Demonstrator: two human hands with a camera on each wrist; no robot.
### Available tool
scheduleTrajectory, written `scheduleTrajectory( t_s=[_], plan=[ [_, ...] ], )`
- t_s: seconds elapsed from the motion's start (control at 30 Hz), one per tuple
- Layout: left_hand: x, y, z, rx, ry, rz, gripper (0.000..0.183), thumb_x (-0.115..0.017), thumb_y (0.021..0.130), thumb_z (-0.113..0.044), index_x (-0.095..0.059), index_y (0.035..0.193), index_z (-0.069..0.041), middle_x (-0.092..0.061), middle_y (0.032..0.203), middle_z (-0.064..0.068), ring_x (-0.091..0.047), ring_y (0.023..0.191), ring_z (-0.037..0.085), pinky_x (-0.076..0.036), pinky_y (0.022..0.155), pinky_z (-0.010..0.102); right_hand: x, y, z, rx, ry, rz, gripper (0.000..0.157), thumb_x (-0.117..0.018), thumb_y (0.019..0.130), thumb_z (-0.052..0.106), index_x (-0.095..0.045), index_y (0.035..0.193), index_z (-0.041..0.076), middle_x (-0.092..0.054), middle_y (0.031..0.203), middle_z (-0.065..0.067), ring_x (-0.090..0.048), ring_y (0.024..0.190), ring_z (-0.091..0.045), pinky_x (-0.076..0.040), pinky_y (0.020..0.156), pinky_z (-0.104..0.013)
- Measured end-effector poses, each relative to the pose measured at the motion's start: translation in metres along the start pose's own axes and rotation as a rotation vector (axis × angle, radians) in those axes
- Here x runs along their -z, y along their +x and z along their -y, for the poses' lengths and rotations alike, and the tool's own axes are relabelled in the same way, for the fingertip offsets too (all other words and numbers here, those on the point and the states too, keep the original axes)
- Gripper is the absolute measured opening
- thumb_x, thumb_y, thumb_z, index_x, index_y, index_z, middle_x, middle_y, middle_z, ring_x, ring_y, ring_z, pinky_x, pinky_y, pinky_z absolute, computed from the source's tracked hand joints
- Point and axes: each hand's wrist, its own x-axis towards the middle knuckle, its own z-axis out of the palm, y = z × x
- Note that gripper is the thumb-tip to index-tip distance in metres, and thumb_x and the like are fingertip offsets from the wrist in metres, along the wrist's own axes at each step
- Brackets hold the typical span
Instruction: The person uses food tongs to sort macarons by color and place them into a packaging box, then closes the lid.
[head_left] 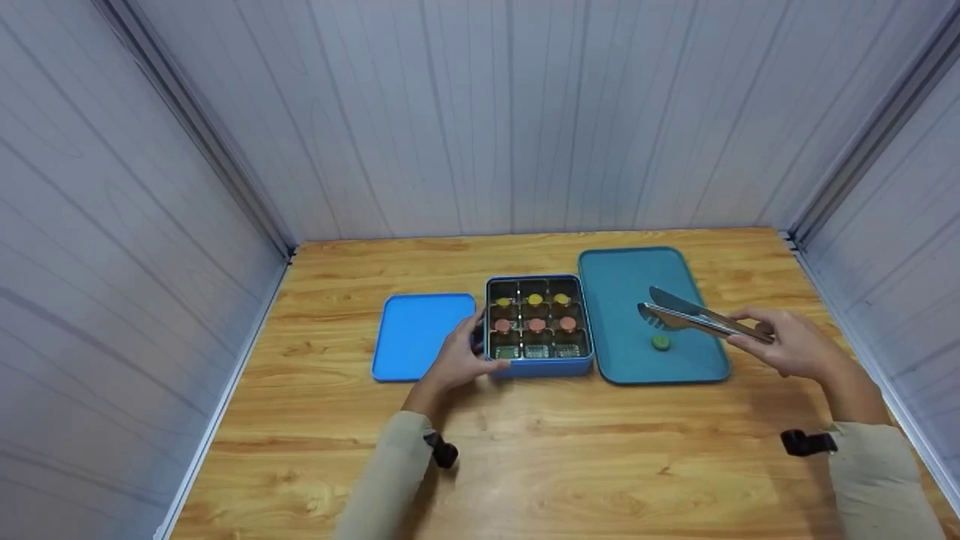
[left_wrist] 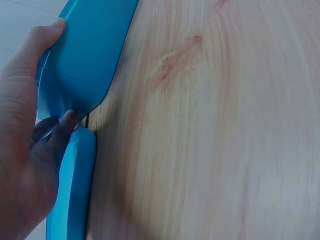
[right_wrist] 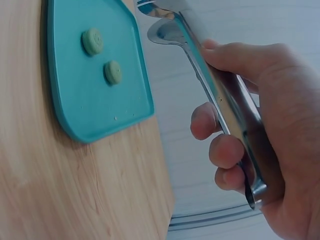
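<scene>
Right hand [head_left: 801,346], fingers round metal tongs [right_wrist: 234,106] over teal tray [head_left: 621,300]; left hand [head_left: 459,358], fingers gripping blue box [head_left: 547,368]. Two green sweets [right_wrist: 93,41] lie on tray; an off-centre pinch could send one skidding.

On the surface [head_left: 585,465], the box [head_left: 544,368] is standing between the lid [head_left: 420,337], just to its left, and the tray [head_left: 619,292], just to its right. Six round pieces [head_left: 537,325] are sitting in the box in two rows, one behind the other; two loose pieces [right_wrist: 93,41] are lying on the tray. The tongs [head_left: 712,322] are slanting over the tray from its right.
</scene>
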Motion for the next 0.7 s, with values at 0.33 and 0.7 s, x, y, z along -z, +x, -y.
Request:
scheduleTrajectory(
  t_s=[0.33, 0.7],
  plan=[
    [0.0, 0.0, -0.002, 0.016, 0.029, -0.003, 0.122, -0.099, 0.086, -0.033, -0.026, 0.181, -0.012, -0.047, 0.173, 0.021, -0.048, 0.162, 0.042, -0.045, 0.132, 0.06, -0.004, -0.003, -0.007, -0.043, 0.012, 0.055, 0.048, -0.07, 0.114, 0.039, -0.068, 0.146, 0.004, -0.072, 0.074, -0.004, -0.051, 0.043, -0.013, -0.047, 0.045, -0.032],
    [0.0, -0.001, -0.004, 0.021, 0.006, 0.004, 0.123, -0.1, 0.087, -0.03, -0.023, 0.181, -0.01, -0.044, 0.175, 0.024, -0.048, 0.162, 0.043, -0.047, 0.132, 0.058, -0.016, -0.002, -0.013, -0.029, -0.037, 0.102, 0.049, -0.068, 0.114, 0.038, -0.067, 0.147, 0.001, -0.069, 0.071, -0.003, -0.052, 0.044, -0.012, -0.045, 0.047, -0.03]
  ],
)
